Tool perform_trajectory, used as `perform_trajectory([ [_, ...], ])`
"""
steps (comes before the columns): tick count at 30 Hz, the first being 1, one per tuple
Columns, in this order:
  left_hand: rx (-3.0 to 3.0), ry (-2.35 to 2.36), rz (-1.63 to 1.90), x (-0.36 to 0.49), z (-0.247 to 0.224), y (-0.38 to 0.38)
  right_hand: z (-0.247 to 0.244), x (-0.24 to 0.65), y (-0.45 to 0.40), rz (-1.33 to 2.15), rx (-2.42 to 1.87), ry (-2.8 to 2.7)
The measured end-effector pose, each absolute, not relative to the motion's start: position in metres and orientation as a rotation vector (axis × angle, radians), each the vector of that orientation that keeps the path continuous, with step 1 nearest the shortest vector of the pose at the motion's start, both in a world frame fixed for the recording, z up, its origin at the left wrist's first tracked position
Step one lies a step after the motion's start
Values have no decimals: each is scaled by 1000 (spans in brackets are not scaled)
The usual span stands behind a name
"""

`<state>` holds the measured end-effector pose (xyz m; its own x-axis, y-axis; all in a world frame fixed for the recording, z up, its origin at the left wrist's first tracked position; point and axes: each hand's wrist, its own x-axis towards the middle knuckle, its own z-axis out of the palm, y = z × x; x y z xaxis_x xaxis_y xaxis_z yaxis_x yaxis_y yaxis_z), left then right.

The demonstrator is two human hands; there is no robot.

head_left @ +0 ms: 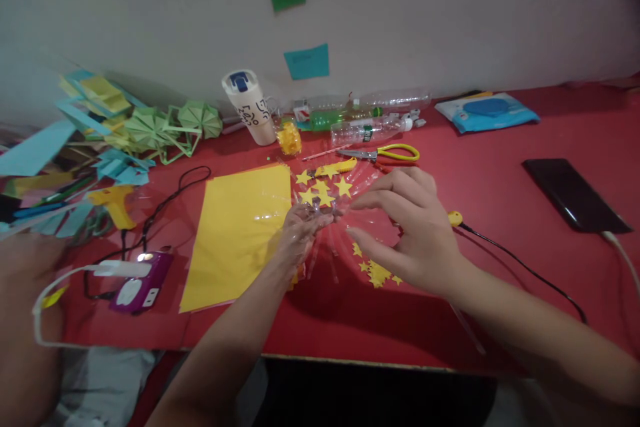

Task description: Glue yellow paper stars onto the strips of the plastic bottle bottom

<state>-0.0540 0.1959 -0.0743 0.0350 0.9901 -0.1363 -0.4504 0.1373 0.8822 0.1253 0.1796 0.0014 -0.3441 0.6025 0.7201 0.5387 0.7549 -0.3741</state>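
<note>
Left hand (300,230): grips clear plastic piece (327,213) bearing yellow stars (323,190)
Right hand (415,227): fingers spread wide — touching plastic's 3 o'clock edge
Scissors (387,155): 12 o'clock, on red surface (500,200)

Nothing here can be read with confidence. The white cup (249,107) at the back of the surface (500,200) bears dark marks that look like letters or doodles, too blurred to make out. The clear plastic bottles (367,129) carry small labels, and the blue wipes pack (486,112) has print, all illegible.
</note>
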Motion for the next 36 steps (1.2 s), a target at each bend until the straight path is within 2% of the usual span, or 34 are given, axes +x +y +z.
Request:
perform_trajectory([
  [11,774,936,1293,-52,-75,195,0,131,190,291,-809,-2111],
  [20,762,868,1307,-52,-71,196,-14,126,195,-5,-757,-2176],
  [36,760,837,1260,-59,-69,197,-12,128,195,-61,-773,-2295],
])
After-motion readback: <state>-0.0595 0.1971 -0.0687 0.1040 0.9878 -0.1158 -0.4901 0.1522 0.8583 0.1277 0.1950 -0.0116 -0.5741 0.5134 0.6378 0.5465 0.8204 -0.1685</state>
